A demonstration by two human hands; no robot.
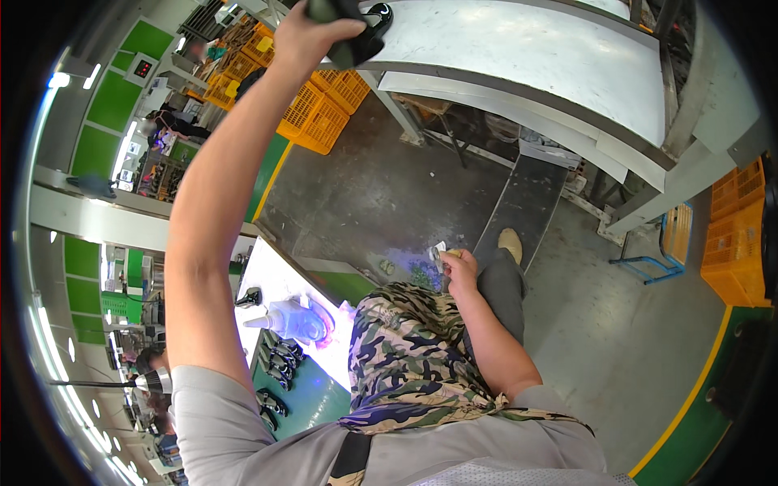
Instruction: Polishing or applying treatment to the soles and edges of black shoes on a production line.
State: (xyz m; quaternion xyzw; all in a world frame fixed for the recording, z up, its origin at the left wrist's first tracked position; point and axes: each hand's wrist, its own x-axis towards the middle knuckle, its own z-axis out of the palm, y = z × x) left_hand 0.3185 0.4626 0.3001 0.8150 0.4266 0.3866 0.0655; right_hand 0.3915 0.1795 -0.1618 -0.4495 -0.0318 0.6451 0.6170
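Observation:
My left hand (301, 40) reaches up to the pale shelf at the top. Its thumb and fingers are closed on a dark, glossy moulded part (347, 40) whose kind I cannot make out. A second shiny black piece (376, 18) shows right beside that part. Low in front of my body, my right hand (460, 271) is closed on a small object with a whitish tip (439, 250), too small to name. To my left, a squeeze bottle (296, 321) with a pointed nozzle lies on a brightly lit bench top (263, 275). Several glossy black parts (279, 359) lie on the green surface beside it.
The metal-framed shelf (527, 40) spans the top. Yellow crates (312, 121) stand beyond it at left, and orange crates (736, 235) at far right. A blue-framed stool (660, 251) stands near the right. A dark plank (527, 202) lies by my foot. People work in the left background.

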